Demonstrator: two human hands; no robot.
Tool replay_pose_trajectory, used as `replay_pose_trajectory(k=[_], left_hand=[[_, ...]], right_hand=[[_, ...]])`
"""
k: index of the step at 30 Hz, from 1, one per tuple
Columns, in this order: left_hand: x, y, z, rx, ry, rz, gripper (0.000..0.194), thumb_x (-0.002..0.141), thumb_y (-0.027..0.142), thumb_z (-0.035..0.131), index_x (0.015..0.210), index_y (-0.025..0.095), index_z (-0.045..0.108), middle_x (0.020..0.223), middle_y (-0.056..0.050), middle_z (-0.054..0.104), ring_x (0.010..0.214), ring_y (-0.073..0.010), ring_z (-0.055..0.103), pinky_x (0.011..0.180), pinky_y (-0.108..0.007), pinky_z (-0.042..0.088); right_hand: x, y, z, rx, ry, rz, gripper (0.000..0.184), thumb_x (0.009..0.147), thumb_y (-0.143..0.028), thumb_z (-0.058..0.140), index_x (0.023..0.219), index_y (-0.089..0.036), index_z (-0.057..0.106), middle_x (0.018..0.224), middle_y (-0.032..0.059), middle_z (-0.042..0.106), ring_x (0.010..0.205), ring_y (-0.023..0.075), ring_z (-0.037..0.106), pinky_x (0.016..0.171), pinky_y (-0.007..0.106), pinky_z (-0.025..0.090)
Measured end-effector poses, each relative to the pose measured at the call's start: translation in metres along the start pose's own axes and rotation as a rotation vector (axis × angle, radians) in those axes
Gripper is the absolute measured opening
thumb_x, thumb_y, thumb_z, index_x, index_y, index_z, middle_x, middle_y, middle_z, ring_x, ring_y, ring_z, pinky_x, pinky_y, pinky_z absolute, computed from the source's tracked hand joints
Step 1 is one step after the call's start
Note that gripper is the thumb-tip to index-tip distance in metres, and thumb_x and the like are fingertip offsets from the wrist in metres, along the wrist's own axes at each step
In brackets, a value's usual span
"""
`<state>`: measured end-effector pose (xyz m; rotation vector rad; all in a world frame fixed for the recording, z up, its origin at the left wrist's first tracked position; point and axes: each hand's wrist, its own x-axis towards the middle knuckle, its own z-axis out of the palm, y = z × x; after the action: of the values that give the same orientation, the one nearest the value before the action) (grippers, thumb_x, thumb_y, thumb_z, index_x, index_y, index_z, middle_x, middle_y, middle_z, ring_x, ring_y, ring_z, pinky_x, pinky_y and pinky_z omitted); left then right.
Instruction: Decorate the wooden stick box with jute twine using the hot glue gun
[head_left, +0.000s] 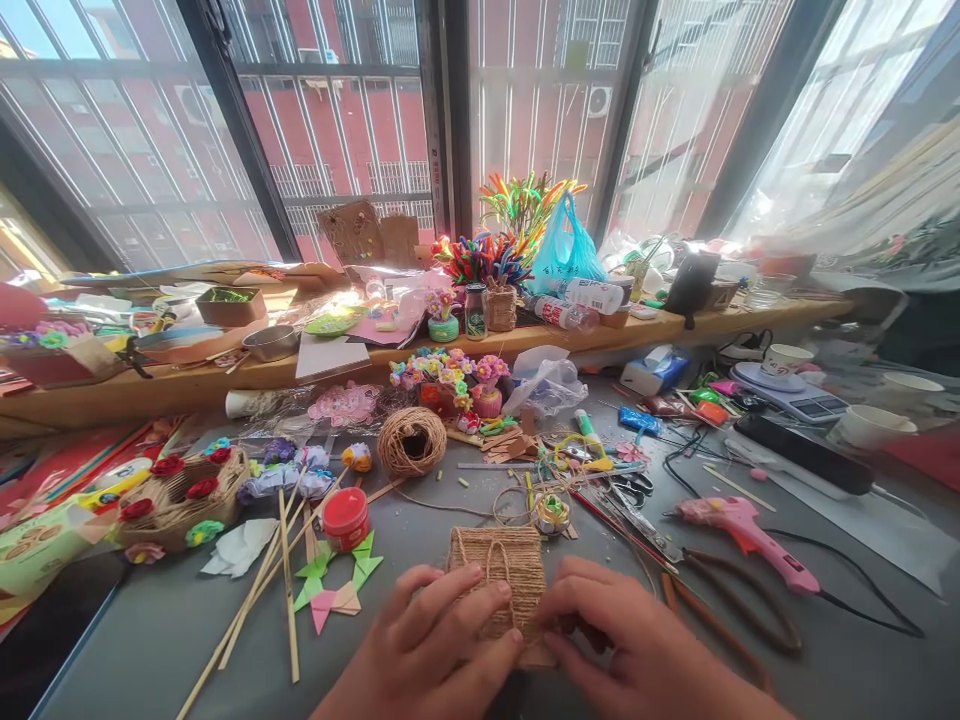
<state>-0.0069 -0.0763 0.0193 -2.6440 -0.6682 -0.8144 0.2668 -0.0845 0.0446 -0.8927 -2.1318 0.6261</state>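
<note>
A square panel wrapped in jute twine [525, 560] lies at the front centre, with a loop of twine across its face. A bare cardboard-coloured strip shows along its lower edge. My left hand [442, 635] covers the panel's left part, fingers bent over it and pressing it. At the right edge, my right hand [619, 625] has thumb and fingertips pinched together; what lies between them is hidden. Behind the panel sits a ball of twine [412, 442], and a loose strand trails from it toward the right. A small rolled paper flower [551, 513] touches the panel's far right corner.
Pink glue gun [750, 535] and rust-brown pliers [739, 600] lie right, near scissors [634, 487]. Wooden sticks [289, 590], a red tub [346, 518] and a green-pink paper ring [364, 575] lie left. A cluttered ledge [405, 352] runs below the windows.
</note>
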Motion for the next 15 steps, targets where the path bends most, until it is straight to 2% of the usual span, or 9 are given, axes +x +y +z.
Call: replay_pose_trajectory(k=[3,5,10,13,15], left_hand=[[0.013,0.007,-0.003,0.008,0.136,-0.045,0.020,0.102,0.022,0.066,0.115,0.033,0.077,0.123,0.002,0.082,0.125,-0.0177,0.067,0.124,-0.034,0.034],[0.018,0.010,-0.004,0.005,0.182,-0.068,0.016,0.105,0.023,0.065,0.108,0.032,0.078,0.119,0.002,0.083,0.122,-0.0164,0.067,0.123,-0.033,0.034],[0.020,0.009,-0.001,0.016,0.164,-0.070,0.018,0.107,0.026,0.062,0.104,0.033,0.078,0.117,0.003,0.081,0.119,-0.0160,0.068,0.118,-0.031,0.039],[0.019,0.005,0.001,0.032,0.251,-0.038,0.020,0.108,0.028,0.061,0.098,0.034,0.078,0.114,0.003,0.081,0.116,-0.0155,0.067,0.116,-0.031,0.038],[0.019,0.002,-0.001,0.033,0.249,-0.024,0.026,0.110,0.028,0.056,0.099,0.034,0.079,0.114,0.004,0.082,0.117,-0.0150,0.067,0.118,-0.031,0.035]], right_hand=[[0.007,0.019,-0.018,-0.022,-0.128,-0.026,0.011,0.102,-0.018,0.060,0.099,-0.023,0.070,0.089,0.0037,0.071,0.075,0.0157,0.065,0.067,0.023,0.050],[0.014,0.035,-0.027,-0.046,-0.160,-0.044,0.013,0.106,-0.024,0.060,0.099,-0.022,0.070,0.089,0.0044,0.071,0.077,0.0164,0.065,0.069,0.024,0.050],[0.035,0.058,-0.037,-0.091,-0.164,-0.086,0.020,0.109,-0.033,0.058,0.103,-0.021,0.073,0.091,0.0058,0.070,0.081,0.0180,0.065,0.073,0.027,0.049],[0.042,0.060,-0.035,-0.008,-0.145,-0.025,0.021,0.108,-0.035,0.061,0.099,-0.020,0.073,0.090,0.0054,0.070,0.079,0.0178,0.064,0.071,0.027,0.049],[0.044,0.061,-0.033,0.053,-0.125,0.015,0.022,0.107,-0.037,0.063,0.097,-0.020,0.073,0.089,0.0051,0.071,0.079,0.0178,0.065,0.071,0.027,0.049]])
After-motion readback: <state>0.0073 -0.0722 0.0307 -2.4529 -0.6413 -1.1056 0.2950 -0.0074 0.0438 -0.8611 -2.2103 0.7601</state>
